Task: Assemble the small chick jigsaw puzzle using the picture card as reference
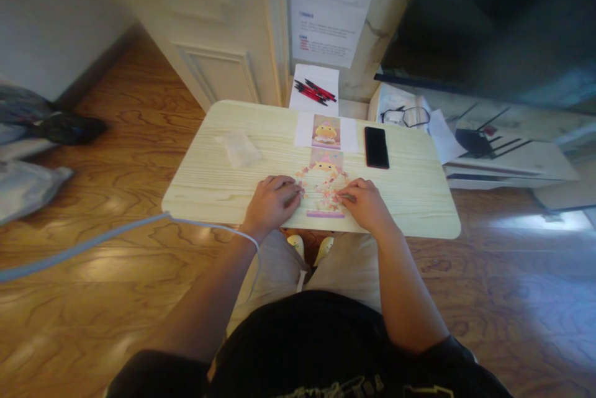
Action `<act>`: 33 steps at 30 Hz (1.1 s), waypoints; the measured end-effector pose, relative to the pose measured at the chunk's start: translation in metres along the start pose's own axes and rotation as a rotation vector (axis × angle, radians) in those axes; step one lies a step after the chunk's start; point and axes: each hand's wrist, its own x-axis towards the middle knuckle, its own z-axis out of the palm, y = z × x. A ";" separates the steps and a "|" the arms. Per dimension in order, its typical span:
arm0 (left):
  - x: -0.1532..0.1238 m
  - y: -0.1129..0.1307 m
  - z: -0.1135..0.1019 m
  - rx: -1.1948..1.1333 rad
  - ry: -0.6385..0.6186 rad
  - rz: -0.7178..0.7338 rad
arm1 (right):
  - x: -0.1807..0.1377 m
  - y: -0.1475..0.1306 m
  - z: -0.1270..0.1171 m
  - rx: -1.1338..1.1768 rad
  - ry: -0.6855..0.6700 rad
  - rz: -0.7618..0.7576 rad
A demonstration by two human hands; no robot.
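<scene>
A partly assembled jigsaw puzzle point(326, 163) lies on the light wood-grain table point(410, 205), its upper part showing a yellow cartoon figure. Loose puzzle pieces point(326, 190) are scattered below and around it, above a joined purple strip point(325, 214) along the bottom. My left hand point(275, 200) rests on the table left of the pieces, its thumb and bent fingers closed together at their edge; what they hold, if anything, is too small to make out. On the other side, my right hand point(365, 202) pinches a small puzzle piece between thumb and forefinger among the loose ones.
Behind the puzzle lies a printed picture point(326, 132) of the same figure. A black phone point(376, 147) is at the right, a clear plastic bag point(241, 148) at the left. Red pens point(315, 92) lie on paper beyond the table. A grey cable point(93, 243) crosses by my left wrist.
</scene>
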 end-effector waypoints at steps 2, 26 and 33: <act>0.000 0.000 0.000 -0.006 0.003 0.006 | -0.001 0.000 -0.001 0.018 0.008 0.003; 0.001 0.001 0.001 0.015 0.003 0.021 | -0.008 -0.002 0.003 -0.010 0.037 0.015; 0.001 0.001 0.001 0.018 0.001 0.013 | -0.002 -0.007 0.009 -0.012 0.002 0.026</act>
